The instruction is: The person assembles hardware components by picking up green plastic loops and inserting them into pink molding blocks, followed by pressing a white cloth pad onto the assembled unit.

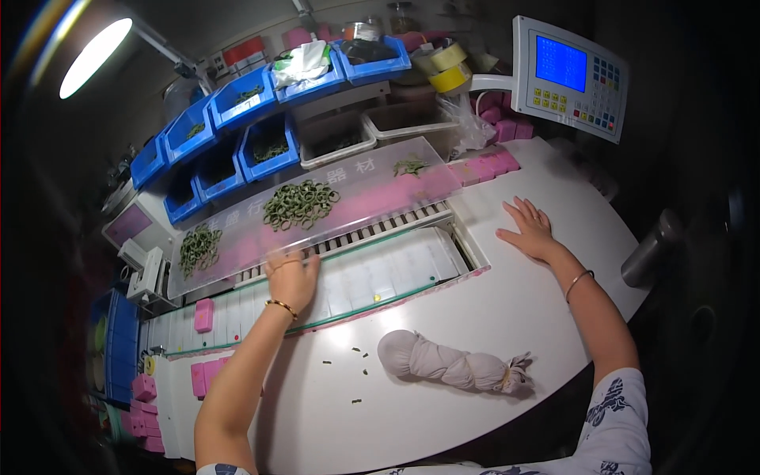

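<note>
My left hand (291, 281) reaches to the near edge of a tilted clear plastic sheet (372, 186), fingers stretched out and thumb apart, with nothing visible in it. Just beyond its fingertips lies a heap of dark green rings (301, 204). A second heap of green pieces (199, 248) rests at the sheet's left end, and a smaller green cluster (409, 165) near its right end. My right hand (529, 231) lies spread on the white tabletop (554, 293), right of the slatted row (388, 225). Below my left hand runs a white panel of parallel strips (356, 277).
A twisted cloth bundle (459, 364) lies near the front, beside tiny dark green bits (356, 401). One pink block (203, 315) sits on the panel. Blue bins (269, 150) stand behind the sheet. A keypad screen (566, 75) and a dark cylinder (653, 249) are at right.
</note>
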`<state>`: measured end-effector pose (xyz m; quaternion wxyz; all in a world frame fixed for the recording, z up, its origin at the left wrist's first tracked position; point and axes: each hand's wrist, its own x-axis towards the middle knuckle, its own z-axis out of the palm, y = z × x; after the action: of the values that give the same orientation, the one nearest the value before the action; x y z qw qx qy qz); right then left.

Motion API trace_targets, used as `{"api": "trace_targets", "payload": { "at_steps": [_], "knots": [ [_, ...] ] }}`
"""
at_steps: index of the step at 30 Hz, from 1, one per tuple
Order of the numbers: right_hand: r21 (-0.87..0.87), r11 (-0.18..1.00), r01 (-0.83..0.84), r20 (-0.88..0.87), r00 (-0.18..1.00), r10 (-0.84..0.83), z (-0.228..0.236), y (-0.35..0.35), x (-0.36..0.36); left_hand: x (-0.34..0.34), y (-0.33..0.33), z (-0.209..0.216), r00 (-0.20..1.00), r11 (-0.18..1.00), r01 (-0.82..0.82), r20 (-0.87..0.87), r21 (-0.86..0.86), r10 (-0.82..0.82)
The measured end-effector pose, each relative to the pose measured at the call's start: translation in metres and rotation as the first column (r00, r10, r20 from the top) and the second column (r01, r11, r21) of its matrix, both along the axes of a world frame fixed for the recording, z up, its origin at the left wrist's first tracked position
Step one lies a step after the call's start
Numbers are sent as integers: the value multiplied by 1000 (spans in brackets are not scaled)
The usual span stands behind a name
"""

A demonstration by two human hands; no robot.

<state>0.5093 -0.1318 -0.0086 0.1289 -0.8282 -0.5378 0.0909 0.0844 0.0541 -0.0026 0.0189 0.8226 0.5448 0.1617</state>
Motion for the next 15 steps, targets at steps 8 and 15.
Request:
{"api": "trace_targets", "payload": {
  "at_steps": [8, 15],
  "knots": [
    [193, 954, 228, 117, 960, -254, -16, 57, 19, 106, -35, 17, 890, 889, 456, 53, -41, -454],
    [296, 893, 338, 92, 921, -378, -23, 93, 34, 211, -9, 8, 860, 854, 510, -30, 100, -510]
  ]
}}
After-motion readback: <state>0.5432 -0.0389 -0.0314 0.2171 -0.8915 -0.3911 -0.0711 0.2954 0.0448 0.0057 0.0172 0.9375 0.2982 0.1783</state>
